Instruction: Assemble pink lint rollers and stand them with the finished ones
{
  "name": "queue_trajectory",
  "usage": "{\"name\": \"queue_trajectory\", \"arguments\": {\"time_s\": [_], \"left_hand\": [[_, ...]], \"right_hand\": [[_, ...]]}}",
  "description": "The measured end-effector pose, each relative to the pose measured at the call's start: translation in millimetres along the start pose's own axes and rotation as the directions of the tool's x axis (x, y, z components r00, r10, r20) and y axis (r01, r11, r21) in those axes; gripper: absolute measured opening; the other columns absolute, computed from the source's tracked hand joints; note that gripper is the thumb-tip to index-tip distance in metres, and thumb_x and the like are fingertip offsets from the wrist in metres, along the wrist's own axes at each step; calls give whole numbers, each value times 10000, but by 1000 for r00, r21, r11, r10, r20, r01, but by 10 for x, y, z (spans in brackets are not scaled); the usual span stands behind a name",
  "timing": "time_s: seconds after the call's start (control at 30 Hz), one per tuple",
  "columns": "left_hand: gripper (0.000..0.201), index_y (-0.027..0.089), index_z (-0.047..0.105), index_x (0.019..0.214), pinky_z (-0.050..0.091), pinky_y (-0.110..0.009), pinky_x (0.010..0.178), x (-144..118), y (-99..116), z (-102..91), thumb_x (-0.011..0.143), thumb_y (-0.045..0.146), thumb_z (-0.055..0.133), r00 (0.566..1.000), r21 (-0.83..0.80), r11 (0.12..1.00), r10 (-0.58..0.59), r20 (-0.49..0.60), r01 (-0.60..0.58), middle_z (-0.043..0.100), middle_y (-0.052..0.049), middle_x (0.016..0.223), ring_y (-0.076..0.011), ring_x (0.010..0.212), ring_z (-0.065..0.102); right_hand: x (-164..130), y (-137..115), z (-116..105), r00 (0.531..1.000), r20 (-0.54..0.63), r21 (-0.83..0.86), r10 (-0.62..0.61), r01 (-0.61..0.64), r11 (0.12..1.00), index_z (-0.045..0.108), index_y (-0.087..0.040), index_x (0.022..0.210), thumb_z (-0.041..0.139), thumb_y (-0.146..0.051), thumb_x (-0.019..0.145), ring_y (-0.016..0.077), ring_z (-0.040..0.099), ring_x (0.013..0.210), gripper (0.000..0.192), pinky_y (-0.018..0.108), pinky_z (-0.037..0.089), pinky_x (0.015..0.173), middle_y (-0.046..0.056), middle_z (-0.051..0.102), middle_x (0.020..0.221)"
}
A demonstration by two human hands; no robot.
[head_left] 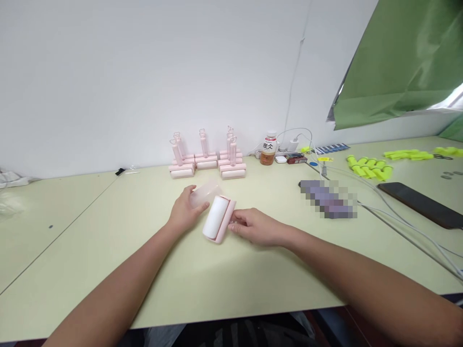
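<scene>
Over the middle of the table, my right hand [253,225] is closed around the handle of a lint roller [217,218], whose handle is mostly hidden by the fingers. The roller has a white paper roll and a pink frame, and it is tilted. To its left, my left hand [186,209] grips a translucent, pale pink cover [207,193] between thumb and fingers. Cover and roller are close together; whether they touch I cannot tell. Several pink lint rollers [232,168] stand near the wall with their handles upright.
Right of the rollers stands a drink bottle [268,148], beside a small white case [280,159]. White cables cross the right side near a blurred-out object [327,200] and a black phone [421,204]. Neon yellow pieces [369,167] lie at the back right.
</scene>
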State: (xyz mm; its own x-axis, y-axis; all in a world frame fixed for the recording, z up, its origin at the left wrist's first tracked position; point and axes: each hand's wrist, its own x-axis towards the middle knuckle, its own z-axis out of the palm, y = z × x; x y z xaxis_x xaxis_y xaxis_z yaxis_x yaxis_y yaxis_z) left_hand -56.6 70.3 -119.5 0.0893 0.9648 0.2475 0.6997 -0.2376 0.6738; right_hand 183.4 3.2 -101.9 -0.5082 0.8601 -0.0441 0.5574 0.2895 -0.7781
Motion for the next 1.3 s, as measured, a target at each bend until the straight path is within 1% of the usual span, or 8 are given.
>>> {"name": "queue_trajectory", "arguments": {"time_s": [0.17, 0.37, 0.67, 0.77, 0.97, 1.07, 1.2, 1.3], "left_hand": [[758, 179, 387, 1439, 462, -458, 995, -26, 90, 190, 775, 404, 672, 995, 117, 991, 61, 83, -70, 558, -171, 1374, -346, 1192, 588], [674, 181, 384, 1463, 463, -474, 994, -38, 122, 218, 831, 307, 582, 982, 117, 988, 75, 174, -96, 588, -182, 1351, -334, 1172, 609], [530, 156, 516, 1332, 474, -417, 1008, -44, 70, 185, 906, 469, 473, 990, -388, 917, 127, 55, -95, 563, -163, 1391, -280, 1232, 581], [620, 134, 583, 1234, 540, -363, 787, -97, 144, 68, 918, 626, 375, 980, -530, 847, 66, 187, 44, 692, -145, 1112, -238, 913, 668], [568, 181, 581, 1201, 416, -235, 510, -257, 348, -71, 789, 560, 675, 840, -452, 881, 137, 526, 139, 644, -31, 873, -142, 638, 553], [483, 166, 603, 1075, 367, -222, 461, -242, 323, -58, 757, 513, 713, 865, -459, 868, 73, 496, 190, 566, 18, 713, -112, 538, 484], [415, 154, 602, 940, 326, -215, 422, -143, 210, -83, 717, 483, 721, 914, -601, 778, 93, 394, 180, 517, 34, 645, -97, 491, 441], [403, 149, 601, 901, 294, -217, 418, -94, 166, -119, 702, 482, 709, 936, -673, 723, 112, 333, 154, 512, 29, 630, -93, 482, 416]], "right_hand": [[-44, -54, 96, 985, 147, 21, -85, 83, 996, 617, -190, 881, 552, -337, 906, 159, 536, 693, 163, 253, 383, 593, 18, 620, 807], [-16, -21, 118, 990, 113, 28, -83, 81, 996, 564, -191, 835, 526, -356, 922, 160, 524, 705, 190, 262, 375, 611, 11, 590, 796], [41, 29, 114, 996, -90, 149, -2, 15, 989, 577, -183, 812, 526, -375, 918, 146, 469, 674, 225, 268, 357, 616, -9, 531, 744], [66, 57, 121, 988, -148, 189, 47, -18, 982, 592, -183, 829, 540, -377, 903, 141, 462, 663, 214, 263, 361, 606, -10, 528, 742], [111, 133, 178, 980, -171, 284, 105, -53, 957, 597, -189, 821, 508, -454, 919, 130, 462, 569, 296, 251, 357, 529, -29, 505, 659], [131, 171, 121, 953, -294, 203, 71, -11, 979, 618, -186, 783, 463, -432, 940, 148, 502, 568, 331, 270, 392, 543, -18, 533, 620], [160, 233, -38, 812, -550, -175, -196, 117, 978, 692, -185, 929, 463, -272, 922, 248, 615, 974, 245, 383, 481, 855, 86, 707, 1014], [192, 291, -105, 836, -465, -381, -291, 108, 918, 682, -166, 1152, 440, -221, 920, 307, 498, 1259, 340, 478, 395, 1052, 127, 623, 1329]]}}
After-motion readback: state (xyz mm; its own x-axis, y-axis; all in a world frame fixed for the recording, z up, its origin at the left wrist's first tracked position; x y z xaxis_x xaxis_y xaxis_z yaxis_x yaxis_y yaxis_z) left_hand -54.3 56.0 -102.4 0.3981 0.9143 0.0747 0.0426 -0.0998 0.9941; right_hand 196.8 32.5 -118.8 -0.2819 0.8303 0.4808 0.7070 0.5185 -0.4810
